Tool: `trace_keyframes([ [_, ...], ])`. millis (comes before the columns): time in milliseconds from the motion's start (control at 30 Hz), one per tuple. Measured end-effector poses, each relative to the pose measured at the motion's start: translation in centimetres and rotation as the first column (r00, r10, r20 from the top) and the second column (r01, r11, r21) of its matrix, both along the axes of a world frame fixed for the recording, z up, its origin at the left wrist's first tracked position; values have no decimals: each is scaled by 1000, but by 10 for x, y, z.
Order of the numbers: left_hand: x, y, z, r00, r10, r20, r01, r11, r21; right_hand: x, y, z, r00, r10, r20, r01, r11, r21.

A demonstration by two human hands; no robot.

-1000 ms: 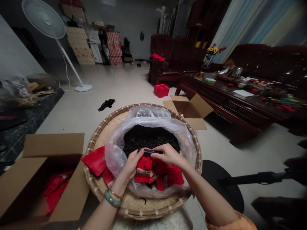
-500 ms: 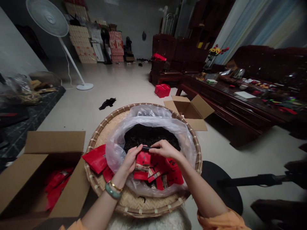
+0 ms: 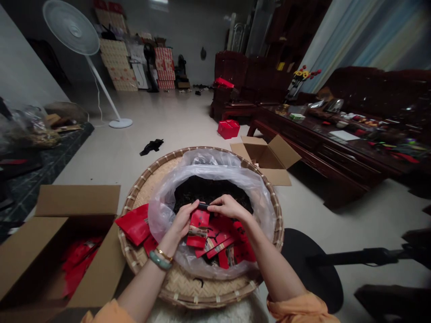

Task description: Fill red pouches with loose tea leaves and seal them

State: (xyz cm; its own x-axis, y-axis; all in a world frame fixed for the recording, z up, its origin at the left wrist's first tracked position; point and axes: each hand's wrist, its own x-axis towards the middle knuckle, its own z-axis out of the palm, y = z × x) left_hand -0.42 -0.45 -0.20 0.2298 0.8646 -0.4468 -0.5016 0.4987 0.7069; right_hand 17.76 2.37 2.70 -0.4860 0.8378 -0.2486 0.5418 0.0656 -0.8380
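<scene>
Hands at work over a round bamboo winnowing tray (image 3: 145, 197) lined with a clear plastic bag (image 3: 208, 165). The left hand (image 3: 182, 223) and right hand (image 3: 230, 207) meet above the bag's mouth, both held in a narrow pinch at the dark top of an upright red sachet (image 3: 198, 229). Whether this dark strip belongs to the sachet or is a separate piece cannot be told.

Contents: the bag holds a large mass of dark loose tea leaves (image 3: 204, 190), with a heap of red sachets (image 3: 232, 246) on its near fold, just below the hands. More red sachets (image 3: 134, 224) lie at the tray's left edge. An open cardboard carton (image 3: 77, 199) beside the tray's lower left edge holds further red sachets (image 3: 79, 262), which lie in a loose layer. A second open carton (image 3: 266, 154) stands just past the tray's far right edge; its inside is shadowed.

Progress, as judged from this view: many sachets are out and boxed, yet much of the leaf mass remains in the bag. Whether the sachets are filled cannot be told.
</scene>
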Motion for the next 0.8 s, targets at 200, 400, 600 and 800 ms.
trace_keyframes([
  [200,0,0,3,1000,5,-19,-5,1000,5,-1,0,2,1000,1,24,-1,1000,20],
  [400,-1,-2,3,1000,-10,20,10,1000,15,-1,0,4,999,4,35,-6,999,37],
  [600,-1,-2,3,1000,-10,4,10,1000,19,-1,-1,3,999,14,36,-15,999,43],
  [800,0,-3,6,1000,0,-16,1,999,36,-1,-2,3,999,9,43,-11,998,56],
])
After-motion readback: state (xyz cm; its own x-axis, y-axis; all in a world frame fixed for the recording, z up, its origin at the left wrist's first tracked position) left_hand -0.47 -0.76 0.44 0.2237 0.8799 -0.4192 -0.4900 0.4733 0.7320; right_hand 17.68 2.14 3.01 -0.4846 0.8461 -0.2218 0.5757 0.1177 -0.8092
